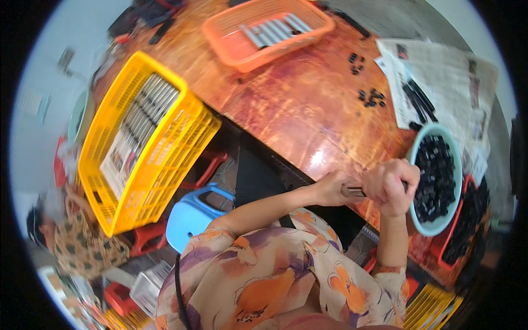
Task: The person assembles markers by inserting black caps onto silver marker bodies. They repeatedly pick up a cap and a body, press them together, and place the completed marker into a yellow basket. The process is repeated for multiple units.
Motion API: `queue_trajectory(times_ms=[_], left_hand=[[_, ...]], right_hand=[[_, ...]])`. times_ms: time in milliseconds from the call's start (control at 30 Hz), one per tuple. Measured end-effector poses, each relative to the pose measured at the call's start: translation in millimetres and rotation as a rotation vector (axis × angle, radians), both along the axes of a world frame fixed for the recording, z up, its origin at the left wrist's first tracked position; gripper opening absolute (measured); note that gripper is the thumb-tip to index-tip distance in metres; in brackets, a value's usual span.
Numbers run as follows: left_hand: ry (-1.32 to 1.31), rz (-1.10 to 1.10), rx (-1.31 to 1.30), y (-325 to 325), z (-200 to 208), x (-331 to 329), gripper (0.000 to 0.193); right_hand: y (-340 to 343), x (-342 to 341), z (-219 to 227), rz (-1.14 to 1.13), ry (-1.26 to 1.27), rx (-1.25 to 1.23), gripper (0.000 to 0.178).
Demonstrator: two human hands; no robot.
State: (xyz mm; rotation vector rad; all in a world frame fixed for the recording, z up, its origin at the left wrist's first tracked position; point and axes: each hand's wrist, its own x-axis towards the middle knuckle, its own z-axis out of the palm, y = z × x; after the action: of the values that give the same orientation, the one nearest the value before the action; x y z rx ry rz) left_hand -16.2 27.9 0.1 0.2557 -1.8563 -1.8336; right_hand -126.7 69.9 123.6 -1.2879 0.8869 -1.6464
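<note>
Close in front of my body, over the table's near edge, both my hands meet at a short silver metal tube (352,190). My left hand (330,188) is closed on the tube, its fingers partly hidden behind it. Around the tube's right end my right hand (390,186) makes a fist. A dark tip pokes out past that fist; whether it belongs to the tube I cannot tell. Just right of the fist stands a pale green basin (458,190) full of small black pieces (434,176).
On the wooden table (291,121) lie small black parts (372,98), a newspaper (451,71) with black strips and an orange basket (236,58) holding silver tubes. A yellow crate (159,176) of tubes and a blue stool (190,220) stand left. Another person (85,242) sits far left.
</note>
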Motion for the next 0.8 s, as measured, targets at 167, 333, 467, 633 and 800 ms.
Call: queue_trajectory(times_ms=[167, 333, 467, 633, 800], left_hand=[[-0.109, -0.095, 0.045, -2, -13, -4, 0.019], [-0.035, 0.247, -0.079, 12, -9, -7, 0.015], [-0.127, 0.278, -0.174, 14, -13, -10, 0.026], [-0.258, 0.039, -0.258, 9, 8, 19, 0.035], [-0.250, 0.042, -0.233, -23, 50, 103, 0.052]], right_hand=[[-1, 0, -2, 0.084, -0.133, 0.023, 0.032], [2, -4, -6, 0.063, -0.128, 0.018, 0.031], [1, -10, 4, 0.039, -0.183, 0.141, 0.031], [7, -32, 7, 0.145, -0.772, 0.031, 0.036], [12, -60, -9, 0.218, -1.004, 0.027, 0.038]])
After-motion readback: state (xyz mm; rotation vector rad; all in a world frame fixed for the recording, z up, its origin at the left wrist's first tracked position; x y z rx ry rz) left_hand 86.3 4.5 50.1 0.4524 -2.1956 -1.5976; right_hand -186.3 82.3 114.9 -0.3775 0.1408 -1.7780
